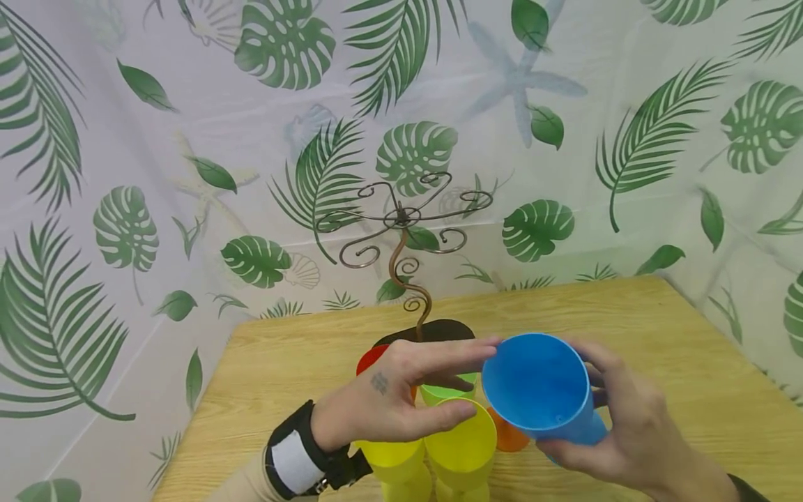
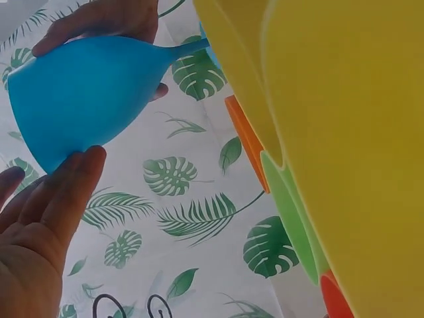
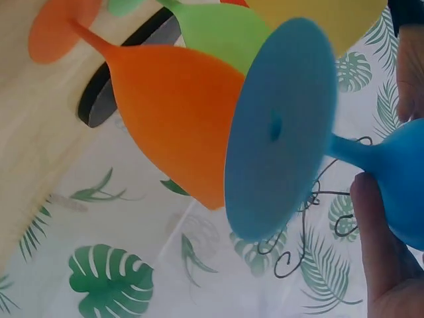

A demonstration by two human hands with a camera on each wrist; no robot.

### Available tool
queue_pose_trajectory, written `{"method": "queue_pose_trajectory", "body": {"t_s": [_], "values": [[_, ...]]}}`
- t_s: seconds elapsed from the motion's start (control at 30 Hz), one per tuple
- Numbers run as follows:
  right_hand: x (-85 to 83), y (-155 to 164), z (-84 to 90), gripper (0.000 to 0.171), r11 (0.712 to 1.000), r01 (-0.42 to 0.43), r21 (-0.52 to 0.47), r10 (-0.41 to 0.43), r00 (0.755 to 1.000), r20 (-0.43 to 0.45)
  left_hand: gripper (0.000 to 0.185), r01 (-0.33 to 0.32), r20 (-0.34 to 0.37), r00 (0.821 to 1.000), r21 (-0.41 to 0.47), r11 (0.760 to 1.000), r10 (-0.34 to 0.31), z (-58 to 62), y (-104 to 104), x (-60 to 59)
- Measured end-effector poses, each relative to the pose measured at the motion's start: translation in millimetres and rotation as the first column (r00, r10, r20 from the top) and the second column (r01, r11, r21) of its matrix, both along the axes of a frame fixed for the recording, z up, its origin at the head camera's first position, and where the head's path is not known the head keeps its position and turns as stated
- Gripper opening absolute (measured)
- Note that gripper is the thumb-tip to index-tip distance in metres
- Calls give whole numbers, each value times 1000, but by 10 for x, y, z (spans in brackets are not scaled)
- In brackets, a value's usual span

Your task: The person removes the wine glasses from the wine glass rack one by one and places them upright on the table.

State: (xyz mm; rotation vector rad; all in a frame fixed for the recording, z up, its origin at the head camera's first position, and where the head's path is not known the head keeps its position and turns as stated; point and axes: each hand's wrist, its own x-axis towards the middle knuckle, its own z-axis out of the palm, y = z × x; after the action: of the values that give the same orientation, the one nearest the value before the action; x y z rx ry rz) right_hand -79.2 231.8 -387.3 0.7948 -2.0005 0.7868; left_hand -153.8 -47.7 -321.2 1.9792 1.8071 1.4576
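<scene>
Head view: right hand (image 1: 621,425) fingers curled around smooth blue plastic goblet (image 1: 539,387), left fingers (image 1: 439,359) straight.

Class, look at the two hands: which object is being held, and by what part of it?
The right hand grips the blue goblet around its bowl, tilted, foot away from the camera. The left hand only touches the bowl's rim with straight fingertips.

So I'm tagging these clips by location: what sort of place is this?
Probably a staged recording booth, not a real kitchen. A leaf-print curtain closes off the back and sides, and a wooden table carries only a wire glass rack and coloured plastic goblets, such as the blue goblet in the right hand.
</scene>
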Motion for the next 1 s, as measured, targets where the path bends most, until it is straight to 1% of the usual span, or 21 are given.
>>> {"method": "queue_pose_trajectory", "body": {"t_s": [0.13, 0.23, 0.37, 0.47, 0.53, 0.6, 0.7, 0.8, 0.87, 0.93, 1.0], "values": [[15, 17, -78, 101, 1000, -22, -11, 23, 999, 43, 58, -14, -19, 1000, -44, 999, 13, -16, -3, 18], [41, 26, -128, 100, 1000, 6, 14, -7, 995, 97, 53, -51, -62, 997, -109, 993, 45, -31, -20, 38], [67, 28, -221, 101, 997, 51, 56, -59, 987, 150, 51, -111, -137, 987, -217, 970, 83, -51, -40, 56], [70, 15, -310, 105, 998, 37, 43, -43, 986, 159, 54, -130, -148, 985, -304, 944, 88, -50, -38, 61], [77, 4, -359, 106, 999, 31, 37, -37, 981, 191, 55, -139, -147, 985, -359, 923, 91, -42, -29, 63], [84, -14, -403, 107, 999, 32, 22, -36, 974, 225, 57, -153, -150, 984, -415, 897, 98, -28, -18, 69], [110, -37, -448, 107, 998, 68, 18, -70, 953, 294, 59, -203, -203, 972, -484, 851, 116, -16, -1, 85], [133, -47, -493, 107, 996, 89, -4, -83, 944, 320, 63, -246, -265, 957, -532, 810, 116, -21, 21, 107], [143, -44, -522, 108, 995, 99, -11, -90, 943, 319, 66, -268, -305, 946, -550, 791, 108, -30, 38, 119], [147, -38, -547, 108, 995, 101, -16, -91, 945, 314, 68, -272, -324, 941, -565, 779, 93, -38, 55, 128], [148, -35, -569, 108, 994, 113, -10, -104, 944, 314, 70, -278, -337, 938, -585, 762, 84, -40, 63, 136]]}}
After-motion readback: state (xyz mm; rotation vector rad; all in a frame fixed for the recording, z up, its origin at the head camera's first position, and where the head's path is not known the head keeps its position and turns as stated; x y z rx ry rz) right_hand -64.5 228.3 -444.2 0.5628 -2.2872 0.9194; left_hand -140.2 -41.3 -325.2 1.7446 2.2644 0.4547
